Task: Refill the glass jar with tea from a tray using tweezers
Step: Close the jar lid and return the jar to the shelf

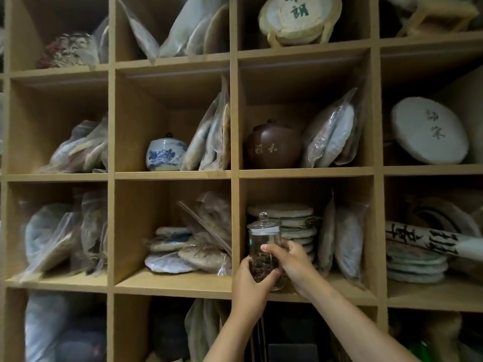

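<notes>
A wooden cubby shelf [234, 174] held bagged tea cakes [332, 134], a blue-and-white porcelain jar [165, 154] and a brown clay pot [273, 146] (gold characters on it).

Dark brown tea leaves [262, 266] are seen in the clear glass jar [264, 239]; blue landscape painting is shown on the white ceramic jar [165, 154]; gold characters are borne by the brown clay pot [273, 147].

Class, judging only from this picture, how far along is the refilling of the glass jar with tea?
Done: nothing certain; the glass jar has dark tea only in its lower part, and its lid is on.
In hand: the left hand and the right hand both grip the jar at the shelf.
Left: no tray or tweezers are in view, so the refilling seems not yet begun.
</notes>
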A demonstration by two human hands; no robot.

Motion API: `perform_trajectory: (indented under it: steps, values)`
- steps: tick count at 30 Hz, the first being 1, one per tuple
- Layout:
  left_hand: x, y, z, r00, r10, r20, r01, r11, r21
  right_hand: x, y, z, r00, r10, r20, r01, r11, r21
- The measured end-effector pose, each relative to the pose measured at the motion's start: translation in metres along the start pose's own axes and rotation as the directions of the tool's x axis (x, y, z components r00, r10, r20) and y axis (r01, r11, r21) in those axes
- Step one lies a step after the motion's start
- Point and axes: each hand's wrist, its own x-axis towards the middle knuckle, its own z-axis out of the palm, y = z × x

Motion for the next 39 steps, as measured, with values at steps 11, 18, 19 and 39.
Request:
perform_trajectory:
  steps: [11, 18, 19, 39]
  values:
    - [0.01, -0.014, 0.011, 0.999, -0.047, -0.019, 0.049, 0.991, 0.124, 0.017, 0.03, -0.002, 0.999, 0.002, 0.038, -0.007, 0.991, 0.131]
    - [0.019, -0.012, 0.011, 0.999, -0.051, 0.018, 0.045, 0.97, 0.241, 0.029, 0.038, -0.007, 0.993, -0.068, 0.095, 0.066, 0.998, 0.02]
    - [0.019, -0.011, 0.011, 0.998, -0.056, 0.018, 0.05, 0.966, 0.253, 0.031, 0.038, -0.01, 0.99, -0.103, 0.095, 0.108, 0.993, -0.049]
    - [-0.013, -0.014, 0.009, 0.984, 0.068, -0.164, 0.007, 0.91, 0.415, 0.024, 0.032, -0.013, 0.973, -0.218, -0.078, 0.163, 0.883, -0.44]
